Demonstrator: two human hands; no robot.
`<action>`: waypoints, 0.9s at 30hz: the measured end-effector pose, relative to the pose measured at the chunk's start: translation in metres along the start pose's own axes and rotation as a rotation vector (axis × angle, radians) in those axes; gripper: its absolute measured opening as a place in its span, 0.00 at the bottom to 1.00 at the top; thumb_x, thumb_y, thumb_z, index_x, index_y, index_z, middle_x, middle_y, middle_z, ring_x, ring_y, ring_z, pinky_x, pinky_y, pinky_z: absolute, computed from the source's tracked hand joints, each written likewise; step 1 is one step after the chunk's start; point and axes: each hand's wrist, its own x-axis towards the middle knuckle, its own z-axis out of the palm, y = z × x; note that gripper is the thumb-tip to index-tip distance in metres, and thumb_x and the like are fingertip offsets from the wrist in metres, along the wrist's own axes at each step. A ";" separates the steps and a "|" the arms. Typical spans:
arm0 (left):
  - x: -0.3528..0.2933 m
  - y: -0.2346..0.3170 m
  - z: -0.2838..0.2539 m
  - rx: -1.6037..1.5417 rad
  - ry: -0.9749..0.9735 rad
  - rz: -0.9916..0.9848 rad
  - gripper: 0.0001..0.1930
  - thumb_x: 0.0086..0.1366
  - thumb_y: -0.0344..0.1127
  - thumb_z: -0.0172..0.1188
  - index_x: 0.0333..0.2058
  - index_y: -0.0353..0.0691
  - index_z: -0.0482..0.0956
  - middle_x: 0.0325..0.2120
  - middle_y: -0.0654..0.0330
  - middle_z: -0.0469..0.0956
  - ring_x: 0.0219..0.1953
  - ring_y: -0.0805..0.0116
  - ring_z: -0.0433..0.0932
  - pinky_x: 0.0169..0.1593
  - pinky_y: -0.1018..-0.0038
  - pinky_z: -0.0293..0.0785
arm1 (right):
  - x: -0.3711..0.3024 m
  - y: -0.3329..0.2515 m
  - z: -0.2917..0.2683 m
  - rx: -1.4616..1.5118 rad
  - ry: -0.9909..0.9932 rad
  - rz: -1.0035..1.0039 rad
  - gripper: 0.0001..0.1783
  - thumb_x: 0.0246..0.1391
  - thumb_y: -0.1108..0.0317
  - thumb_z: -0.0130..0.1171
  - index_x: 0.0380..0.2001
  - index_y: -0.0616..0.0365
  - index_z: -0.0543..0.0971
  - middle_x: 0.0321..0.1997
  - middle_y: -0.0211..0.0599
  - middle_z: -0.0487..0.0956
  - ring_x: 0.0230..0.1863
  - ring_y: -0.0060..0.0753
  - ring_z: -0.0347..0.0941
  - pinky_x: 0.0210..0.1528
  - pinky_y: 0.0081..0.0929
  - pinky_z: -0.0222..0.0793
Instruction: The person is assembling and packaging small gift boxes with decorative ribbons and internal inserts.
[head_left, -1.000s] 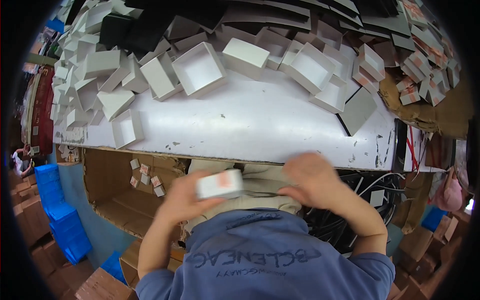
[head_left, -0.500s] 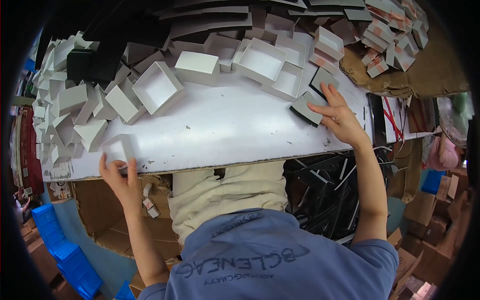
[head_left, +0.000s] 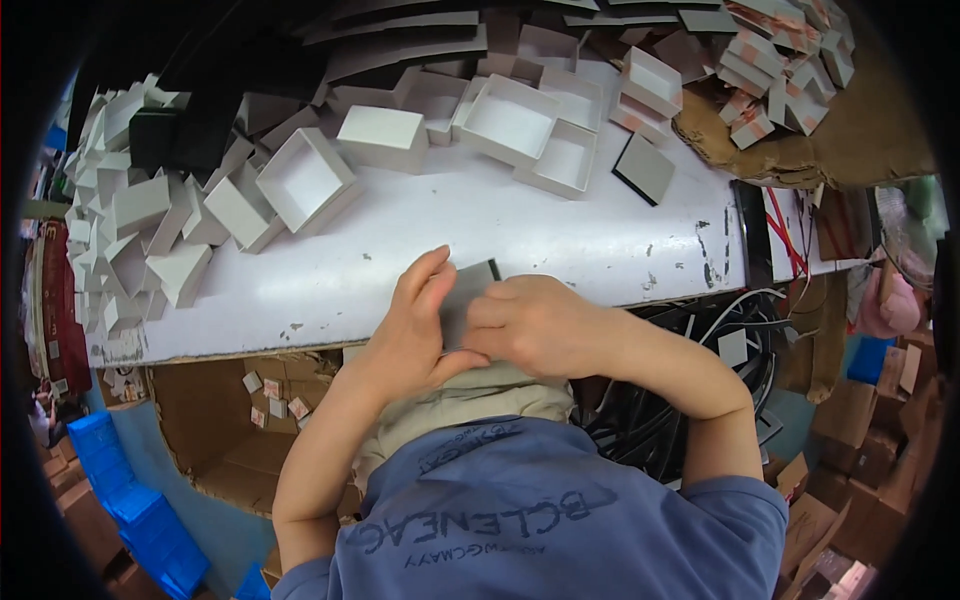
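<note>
In front of my body, at the table's near edge, both hands meet around a flat grey pad with a black edge (head_left: 467,293). My left hand (head_left: 405,330) grips it from the left, thumb low and fingers raised along its side. My right hand (head_left: 535,322) presses curled fingers onto its right part. My fingers cover much of the piece, and I cannot tell whether a white box is under it. A second square grey pad with a black edge (head_left: 645,169) lies on the table to the right, apart from my hands.
Open white boxes (head_left: 305,180) crowd the back and left of the white table (head_left: 400,225). Boxes with pink bands (head_left: 760,70) fill a cardboard carton (head_left: 850,150) at the far right. Below the edge, one carton (head_left: 205,400) holds small scraps; black strips (head_left: 670,420) lie at right.
My right hand has left the table's right side with one grey pad, leaving the other there. My left hand has come from the left to the middle; the white box beside it is gone from there.
</note>
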 end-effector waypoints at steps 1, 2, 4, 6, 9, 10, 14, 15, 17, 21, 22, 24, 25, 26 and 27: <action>-0.001 0.002 -0.004 -0.003 -0.001 0.004 0.45 0.43 0.45 0.68 0.56 0.37 0.53 0.57 0.42 0.50 0.57 0.42 0.53 0.57 0.57 0.58 | -0.003 0.005 -0.007 0.110 0.125 -0.020 0.10 0.38 0.71 0.57 0.29 0.56 0.77 0.36 0.33 0.74 0.38 0.35 0.70 0.40 0.30 0.66; -0.002 0.004 -0.010 0.161 -0.075 0.039 0.40 0.44 0.45 0.68 0.54 0.40 0.59 0.57 0.46 0.54 0.56 0.44 0.55 0.56 0.57 0.60 | -0.007 0.015 -0.018 0.221 0.248 -0.043 0.05 0.39 0.70 0.56 0.25 0.55 0.77 0.37 0.34 0.74 0.41 0.38 0.70 0.43 0.31 0.67; -0.004 0.007 -0.023 0.334 -0.140 0.059 0.35 0.44 0.44 0.67 0.52 0.44 0.65 0.57 0.51 0.57 0.55 0.45 0.56 0.55 0.58 0.61 | -0.024 0.053 -0.051 0.183 0.569 0.221 0.05 0.39 0.71 0.60 0.25 0.54 0.78 0.42 0.38 0.76 0.46 0.40 0.70 0.47 0.30 0.66; -0.003 0.013 -0.032 0.437 -0.187 0.114 0.27 0.45 0.45 0.64 0.47 0.49 0.73 0.55 0.60 0.63 0.53 0.49 0.59 0.53 0.59 0.63 | -0.054 0.110 -0.085 -0.417 0.815 0.533 0.06 0.40 0.72 0.57 0.26 0.55 0.79 0.43 0.37 0.76 0.49 0.41 0.68 0.50 0.33 0.62; 0.006 0.019 -0.042 0.459 -0.267 0.100 0.28 0.45 0.47 0.63 0.47 0.49 0.72 0.52 0.62 0.66 0.51 0.52 0.62 0.52 0.60 0.64 | -0.096 0.170 -0.093 -0.798 0.552 0.730 0.09 0.40 0.70 0.56 0.29 0.54 0.77 0.43 0.36 0.76 0.49 0.41 0.67 0.51 0.38 0.58; 0.004 0.018 -0.043 0.465 -0.264 0.086 0.28 0.45 0.47 0.63 0.47 0.49 0.72 0.52 0.62 0.66 0.51 0.52 0.62 0.52 0.60 0.64 | -0.095 0.172 -0.093 -0.789 0.551 0.717 0.09 0.40 0.70 0.56 0.29 0.54 0.77 0.43 0.36 0.76 0.49 0.41 0.67 0.51 0.38 0.58; -0.002 0.010 -0.044 0.492 -0.328 0.049 0.28 0.45 0.46 0.65 0.48 0.49 0.72 0.53 0.61 0.64 0.51 0.51 0.62 0.51 0.60 0.65 | -0.078 0.118 -0.091 -0.354 1.107 0.558 0.13 0.42 0.75 0.58 0.35 0.58 0.72 0.36 0.33 0.72 0.42 0.30 0.69 0.47 0.28 0.63; -0.004 0.008 -0.043 0.466 -0.325 0.067 0.31 0.44 0.46 0.67 0.50 0.50 0.69 0.54 0.57 0.62 0.52 0.50 0.61 0.51 0.59 0.65 | -0.067 0.089 -0.087 -0.053 1.176 0.496 0.13 0.42 0.76 0.58 0.35 0.58 0.72 0.36 0.32 0.72 0.41 0.27 0.69 0.45 0.25 0.64; -0.004 -0.002 -0.032 0.248 -0.165 0.001 0.36 0.42 0.44 0.69 0.52 0.49 0.65 0.55 0.52 0.59 0.53 0.47 0.60 0.52 0.59 0.65 | -0.042 0.039 -0.066 0.760 1.101 0.422 0.17 0.42 0.75 0.60 0.39 0.58 0.72 0.39 0.31 0.72 0.42 0.22 0.67 0.44 0.21 0.65; 0.012 -0.020 -0.006 -0.190 0.102 0.102 0.55 0.38 0.41 0.75 0.61 0.42 0.46 0.57 0.42 0.51 0.56 0.49 0.59 0.56 0.59 0.62 | 0.003 0.040 -0.012 1.019 0.540 0.712 0.14 0.50 0.74 0.52 0.42 0.64 0.73 0.36 0.34 0.76 0.36 0.25 0.72 0.41 0.21 0.67; 0.014 -0.021 -0.004 -0.192 0.099 0.103 0.55 0.38 0.41 0.75 0.61 0.42 0.46 0.57 0.42 0.51 0.56 0.49 0.59 0.56 0.59 0.62 | 0.007 0.039 -0.007 1.019 0.543 0.715 0.14 0.50 0.74 0.52 0.42 0.64 0.73 0.36 0.34 0.76 0.36 0.25 0.72 0.41 0.21 0.67; 0.020 -0.019 -0.003 -0.333 0.046 -0.016 0.54 0.37 0.37 0.74 0.61 0.40 0.49 0.57 0.44 0.52 0.57 0.48 0.59 0.57 0.58 0.61 | 0.011 0.033 0.003 0.494 0.457 0.594 0.10 0.53 0.73 0.50 0.39 0.64 0.75 0.32 0.37 0.77 0.34 0.30 0.73 0.39 0.25 0.67; 0.023 -0.014 -0.006 -0.333 0.047 -0.019 0.54 0.37 0.37 0.74 0.61 0.40 0.49 0.57 0.44 0.52 0.57 0.48 0.59 0.57 0.58 0.61 | 0.010 0.029 0.005 0.498 0.455 0.594 0.10 0.53 0.73 0.50 0.39 0.64 0.75 0.32 0.37 0.77 0.34 0.30 0.73 0.39 0.25 0.67; 0.026 -0.009 -0.013 -0.135 -0.066 -0.009 0.52 0.37 0.37 0.74 0.60 0.41 0.52 0.56 0.45 0.54 0.56 0.47 0.59 0.55 0.59 0.62 | 0.009 0.024 0.006 0.277 0.477 0.501 0.10 0.52 0.71 0.52 0.37 0.63 0.75 0.31 0.39 0.76 0.33 0.37 0.72 0.37 0.28 0.67; 0.030 -0.004 -0.017 0.064 -0.177 0.004 0.50 0.37 0.37 0.73 0.59 0.41 0.55 0.56 0.46 0.56 0.55 0.46 0.60 0.53 0.60 0.64 | 0.008 0.021 0.007 0.053 0.495 0.404 0.10 0.50 0.69 0.53 0.36 0.61 0.76 0.30 0.41 0.75 0.32 0.43 0.72 0.35 0.32 0.67</action>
